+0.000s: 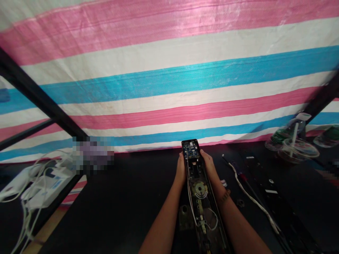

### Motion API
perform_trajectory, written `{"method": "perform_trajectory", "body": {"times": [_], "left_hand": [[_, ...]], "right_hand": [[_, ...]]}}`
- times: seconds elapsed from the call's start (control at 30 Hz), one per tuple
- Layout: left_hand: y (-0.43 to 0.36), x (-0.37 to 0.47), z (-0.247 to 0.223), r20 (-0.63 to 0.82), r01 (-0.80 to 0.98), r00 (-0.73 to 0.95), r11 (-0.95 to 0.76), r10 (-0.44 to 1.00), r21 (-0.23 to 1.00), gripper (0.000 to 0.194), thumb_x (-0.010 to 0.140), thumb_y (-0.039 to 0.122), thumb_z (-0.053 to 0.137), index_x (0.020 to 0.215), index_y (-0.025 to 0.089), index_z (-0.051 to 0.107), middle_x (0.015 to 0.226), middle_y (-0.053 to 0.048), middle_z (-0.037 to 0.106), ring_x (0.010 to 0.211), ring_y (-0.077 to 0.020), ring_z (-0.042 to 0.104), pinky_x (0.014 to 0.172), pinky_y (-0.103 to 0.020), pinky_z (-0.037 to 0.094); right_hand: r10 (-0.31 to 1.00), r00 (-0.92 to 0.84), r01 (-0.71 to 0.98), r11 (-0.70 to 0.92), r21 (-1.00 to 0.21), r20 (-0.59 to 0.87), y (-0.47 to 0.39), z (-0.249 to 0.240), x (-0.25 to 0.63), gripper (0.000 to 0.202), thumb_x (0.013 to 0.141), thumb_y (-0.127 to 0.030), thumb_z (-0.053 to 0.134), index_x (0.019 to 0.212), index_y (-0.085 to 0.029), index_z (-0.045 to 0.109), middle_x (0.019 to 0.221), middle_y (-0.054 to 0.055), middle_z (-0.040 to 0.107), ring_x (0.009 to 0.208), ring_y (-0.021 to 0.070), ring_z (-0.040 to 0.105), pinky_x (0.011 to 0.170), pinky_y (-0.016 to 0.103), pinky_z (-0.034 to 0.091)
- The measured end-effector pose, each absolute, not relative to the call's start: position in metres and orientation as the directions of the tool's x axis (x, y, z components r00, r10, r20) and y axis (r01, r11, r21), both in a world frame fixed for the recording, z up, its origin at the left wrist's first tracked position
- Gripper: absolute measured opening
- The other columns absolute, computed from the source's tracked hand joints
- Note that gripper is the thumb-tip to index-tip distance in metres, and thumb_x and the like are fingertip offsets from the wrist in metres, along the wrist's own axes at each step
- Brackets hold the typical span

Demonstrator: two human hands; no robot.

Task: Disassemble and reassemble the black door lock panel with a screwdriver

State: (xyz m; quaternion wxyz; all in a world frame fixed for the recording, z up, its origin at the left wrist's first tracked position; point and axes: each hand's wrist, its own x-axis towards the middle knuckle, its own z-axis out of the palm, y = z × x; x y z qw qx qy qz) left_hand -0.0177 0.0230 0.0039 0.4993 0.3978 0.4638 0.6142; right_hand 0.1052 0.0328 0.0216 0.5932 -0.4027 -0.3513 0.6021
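My left hand and my right hand grip the two long sides of a black electronic door lock panel near its far end. The panel is long and narrow, and its open inside faces me. A blue circuit board sits at the far end. Closer to me are a round metal plate and a loose white wire. The fingers wrap under the panel, so their tips are hidden. Beside my left forearm lies a dark metal plate with a hole.
To the right on the black table lie a wrapped cable, a red-handled screwdriver, a long black cover and a small dark part. A plastic cup and bottle stand behind. Power strips with white cables are left.
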Motion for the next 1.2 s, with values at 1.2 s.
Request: {"method": "perform_trajectory", "body": {"times": [1.2], "left_hand": [[0.035,-0.026,-0.007,0.076,-0.114,-0.295,-0.113,0.953,0.987,0.035,0.093,0.039,0.054,0.123,0.021,0.058,0.130,-0.011,0.063,0.122,-0.0241,0.059,0.109,-0.039,0.041]], "right_hand": [[0.991,0.134,-0.310,0.073,-0.948,0.033,0.042,0.001,0.109,0.042,0.071,-0.044,0.076,0.102,-0.015,0.079,0.103,0.011,0.078,0.093,0.0271,0.071,0.088,0.041,0.055]]}}
